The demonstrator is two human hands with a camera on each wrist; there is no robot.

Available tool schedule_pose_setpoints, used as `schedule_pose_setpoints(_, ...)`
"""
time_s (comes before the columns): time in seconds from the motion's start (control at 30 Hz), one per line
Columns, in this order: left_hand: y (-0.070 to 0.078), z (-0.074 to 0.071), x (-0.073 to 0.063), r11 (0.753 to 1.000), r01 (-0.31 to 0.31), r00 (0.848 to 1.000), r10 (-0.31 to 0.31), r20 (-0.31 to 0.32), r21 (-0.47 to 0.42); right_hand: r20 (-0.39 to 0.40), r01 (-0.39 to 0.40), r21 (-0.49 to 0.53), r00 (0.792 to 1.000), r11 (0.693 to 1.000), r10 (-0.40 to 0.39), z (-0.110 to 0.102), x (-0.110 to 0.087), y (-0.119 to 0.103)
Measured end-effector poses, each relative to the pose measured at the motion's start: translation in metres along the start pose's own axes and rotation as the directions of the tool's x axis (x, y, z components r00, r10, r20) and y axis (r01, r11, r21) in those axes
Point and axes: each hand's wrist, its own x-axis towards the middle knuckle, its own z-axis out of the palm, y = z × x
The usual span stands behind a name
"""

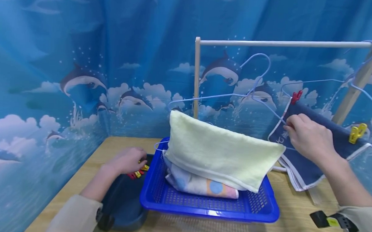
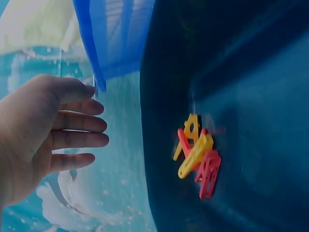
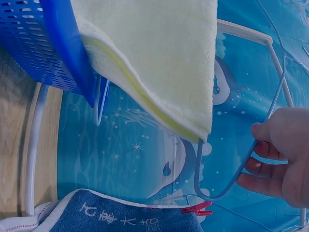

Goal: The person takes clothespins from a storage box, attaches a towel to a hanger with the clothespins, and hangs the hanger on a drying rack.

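My right hand pinches the sloping arm of a light blue wire hanger between thumb and fingers. A pale yellow towel is draped over that hanger's lower bar, above the blue basket. Over the dark tub at the left is my left hand; in the left wrist view its fingers are loosely extended with nothing between them. Several red and yellow clothespins lie in the tub, just beyond those fingertips.
Another folded patterned towel lies inside the basket. At the right, a dark blue towel hangs with a red clip and a yellow clip. Behind stands a rack with a white rod, before a dolphin-print curtain.
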Motion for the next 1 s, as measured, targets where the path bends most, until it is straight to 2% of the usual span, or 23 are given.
schedule_pose_setpoints(0.13, -0.01, 0.005, 0.004, 0.997, 0.073, 0.997, -0.073, 0.018, 0.01, 0.003, -0.004, 0.0, 1.0, 1.0, 0.004, 0.001, 0.0, 0.0)
schedule_pose_setpoints(0.2, -0.013, 0.008, 0.006, 0.995, 0.091, 0.996, -0.091, -0.003, 0.042, 0.002, -0.003, 0.0, 1.0, 1.0, 0.003, 0.001, 0.0, 0.0)
schedule_pose_setpoints(0.3, -0.019, 0.013, 0.008, 0.99, 0.089, 0.995, -0.083, -0.057, 0.109, 0.0, 0.004, 0.0, 1.0, 1.0, -0.004, 0.002, 0.001, 0.0)
schedule_pose_setpoints(0.47, -0.028, 0.022, 0.013, 0.979, 0.031, 0.989, 0.0, -0.15, 0.204, 0.0, 0.01, -0.005, 1.0, 1.0, -0.01, 0.001, 0.001, 0.0)
schedule_pose_setpoints(0.6, -0.032, 0.028, 0.015, 0.965, -0.007, 0.98, 0.06, -0.191, 0.262, 0.005, 0.007, -0.006, 1.0, 1.0, -0.007, 0.001, 0.001, 0.0)
schedule_pose_setpoints(0.8, -0.035, 0.045, 0.016, 0.952, -0.061, 0.975, 0.122, -0.189, 0.299, 0.013, 0.007, -0.007, 1.0, 1.0, -0.007, 0.002, 0.0, 0.0)
schedule_pose_setpoints(1.0, -0.039, 0.064, 0.018, 0.93, -0.151, 0.958, 0.221, -0.182, 0.336, 0.014, -0.002, -0.016, 1.0, 1.0, 0.002, 0.002, 0.0, 0.001)
